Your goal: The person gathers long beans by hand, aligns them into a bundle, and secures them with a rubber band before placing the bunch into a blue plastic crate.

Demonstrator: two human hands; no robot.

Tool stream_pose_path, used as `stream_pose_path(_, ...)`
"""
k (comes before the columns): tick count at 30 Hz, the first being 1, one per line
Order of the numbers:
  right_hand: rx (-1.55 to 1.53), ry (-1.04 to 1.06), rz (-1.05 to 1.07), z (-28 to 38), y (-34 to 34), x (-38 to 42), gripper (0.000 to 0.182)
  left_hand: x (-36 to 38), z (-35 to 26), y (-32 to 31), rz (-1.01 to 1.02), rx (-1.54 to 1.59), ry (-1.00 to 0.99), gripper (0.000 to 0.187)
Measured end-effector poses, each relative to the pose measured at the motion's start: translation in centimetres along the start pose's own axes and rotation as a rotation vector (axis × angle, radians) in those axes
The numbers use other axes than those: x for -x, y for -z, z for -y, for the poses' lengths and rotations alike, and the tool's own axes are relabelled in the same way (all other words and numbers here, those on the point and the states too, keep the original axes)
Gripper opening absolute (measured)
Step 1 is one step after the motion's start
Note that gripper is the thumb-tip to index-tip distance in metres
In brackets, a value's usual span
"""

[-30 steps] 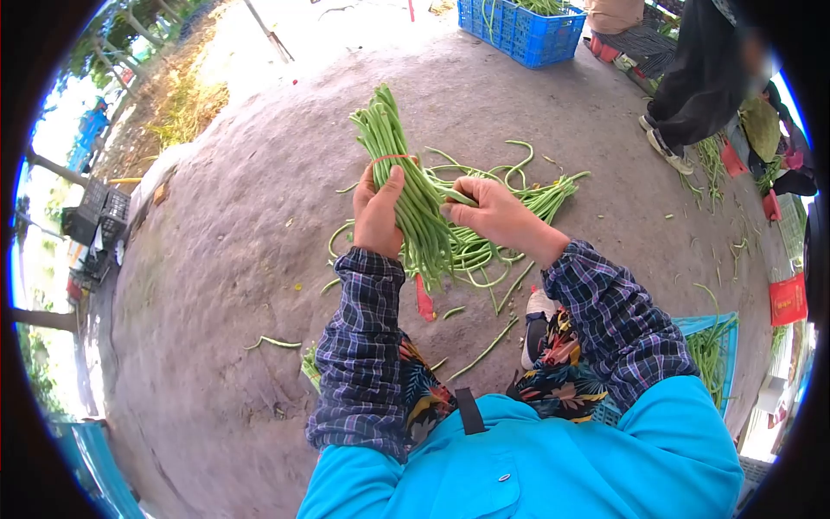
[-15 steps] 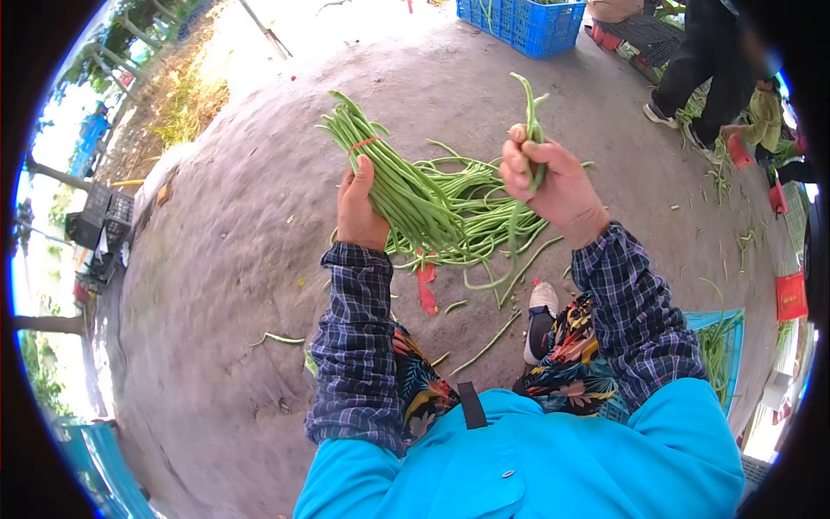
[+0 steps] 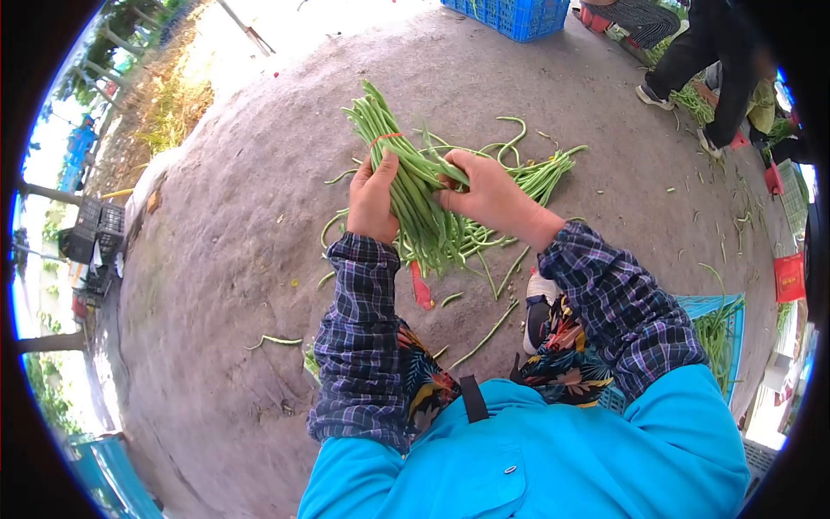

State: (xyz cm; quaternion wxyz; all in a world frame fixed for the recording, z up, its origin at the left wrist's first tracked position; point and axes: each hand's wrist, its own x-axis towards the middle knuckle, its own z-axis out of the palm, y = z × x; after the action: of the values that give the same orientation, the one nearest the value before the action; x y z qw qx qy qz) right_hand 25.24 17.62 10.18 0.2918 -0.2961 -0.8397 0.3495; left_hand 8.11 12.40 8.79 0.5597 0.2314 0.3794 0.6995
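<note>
My left hand [image 3: 375, 197] is closed around a thick bundle of long beans [image 3: 417, 203], held upright and tilted. A red band [image 3: 386, 137] circles the bundle near its upper end. My right hand [image 3: 488, 192] grips a few bean pods against the bundle's right side; its fingertips are partly hidden among the beans. Behind and below, a loose pile of long beans [image 3: 545, 177] lies on the ground. A red strip [image 3: 421, 285] lies on the ground just below the bundle.
Stray beans [image 3: 486, 336] lie near my shoe [image 3: 539, 303]. A blue crate [image 3: 519, 19] stands at the top. People in dark trousers [image 3: 726, 60] are at the upper right among more beans. A blue crate of beans [image 3: 716, 337] sits at my right; black crates [image 3: 95, 229] are far left.
My right hand has moved left and down, bringing its few beans from the open air to the bundle. The left hand keeps hold, and the bundle has shifted slightly right.
</note>
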Motion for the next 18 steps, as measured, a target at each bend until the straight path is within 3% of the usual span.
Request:
stream_pose_path(2,-0.435,-0.167,0.106,-0.7,0.7,-0.3,0.016,0.1,-0.1,0.6,-0.008,-0.024,0.023,0.023)
stream_pose_path(8,-0.518,-0.204,0.128,-0.8,2.8,-1.3,0.018,0.0,0.0,0.8,-0.024,-0.103,0.029,0.022)
stream_pose_path(10,-0.476,-0.31,0.248,0.9,3.4,-1.0,0.019,0.2,-0.1,0.7,-0.037,-0.09,0.03,0.022)
stream_pose_path(15,-0.562,-0.203,0.294,0.4,0.5,-0.6,0.02,0.1,-0.1,-0.1,0.059,0.049,0.023,0.021)
stream_pose_path(18,-0.532,-0.144,0.32,-0.2,0.2,-0.7,0.017,0.2,-0.2,-0.2,0.118,-0.048,0.037,0.02)
